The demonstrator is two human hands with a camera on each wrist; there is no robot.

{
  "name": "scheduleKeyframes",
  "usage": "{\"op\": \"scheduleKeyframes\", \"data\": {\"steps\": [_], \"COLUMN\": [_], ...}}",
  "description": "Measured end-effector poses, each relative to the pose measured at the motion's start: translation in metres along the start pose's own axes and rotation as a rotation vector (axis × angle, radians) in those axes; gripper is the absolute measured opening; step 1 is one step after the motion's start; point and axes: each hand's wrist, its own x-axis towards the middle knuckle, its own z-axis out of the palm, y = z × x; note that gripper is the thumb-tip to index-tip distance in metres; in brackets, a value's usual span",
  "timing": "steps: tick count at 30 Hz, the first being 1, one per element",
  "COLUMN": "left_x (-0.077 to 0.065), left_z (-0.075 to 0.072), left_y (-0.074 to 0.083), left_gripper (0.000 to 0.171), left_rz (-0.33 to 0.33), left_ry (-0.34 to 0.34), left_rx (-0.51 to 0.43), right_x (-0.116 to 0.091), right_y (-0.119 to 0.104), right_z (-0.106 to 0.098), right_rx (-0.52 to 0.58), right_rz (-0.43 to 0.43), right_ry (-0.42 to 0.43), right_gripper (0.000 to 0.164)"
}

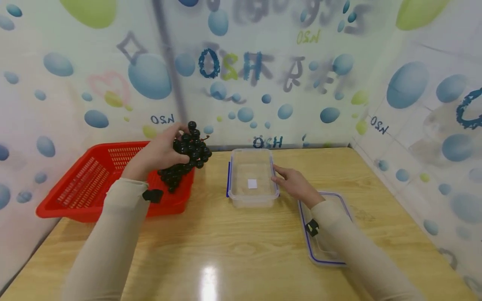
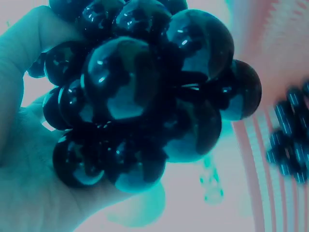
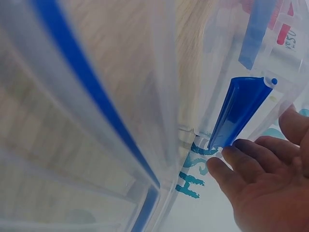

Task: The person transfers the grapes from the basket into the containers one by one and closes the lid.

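Note:
My left hand (image 1: 163, 150) grips a bunch of dark, shiny grapes (image 1: 193, 148) over the right part of the red basket (image 1: 92, 173). Large round grapes fill the left wrist view, with the thumb and palm of that hand around them. Another dark bunch (image 1: 173, 177) shows just below it at the basket's right end. My right hand (image 1: 295, 184) touches the right side of a clear plastic box (image 1: 252, 167), its fingers loosely extended. In the right wrist view the fingertips lie beside a blue clip (image 3: 241, 111) on the box.
A clear rectangular piece with a blue rim (image 1: 329, 246) lies on the table under my right forearm. The wooden table (image 1: 226, 251) meets a patterned wall covering (image 1: 248, 92) at the back and right. A small white label (image 1: 252, 184) shows on the box.

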Motion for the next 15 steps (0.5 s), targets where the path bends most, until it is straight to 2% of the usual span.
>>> {"op": "scheduleKeyframes", "data": {"steps": [8,12,15], "left_x": [0.042,0.064,0.078], "left_z": [0.044,0.075,0.100], "left_y": [0.038,0.054,0.059], "left_gripper": [0.064,0.064,0.065], "left_rz": [0.128,0.181,0.197], "left_ry": [-0.019,-0.016,-0.030], "left_rx": [-0.020,0.001,0.006], "right_x": [0.004,0.004,0.002], "right_y": [0.001,0.003,0.005], "right_z": [-0.001,0.000,0.002], "right_rx": [-0.008,-0.025,-0.033], "right_rz": [0.013,0.032,0.049], "right_ry": [0.003,0.013,0.006], "right_gripper": [0.057,0.056,0.057]}}
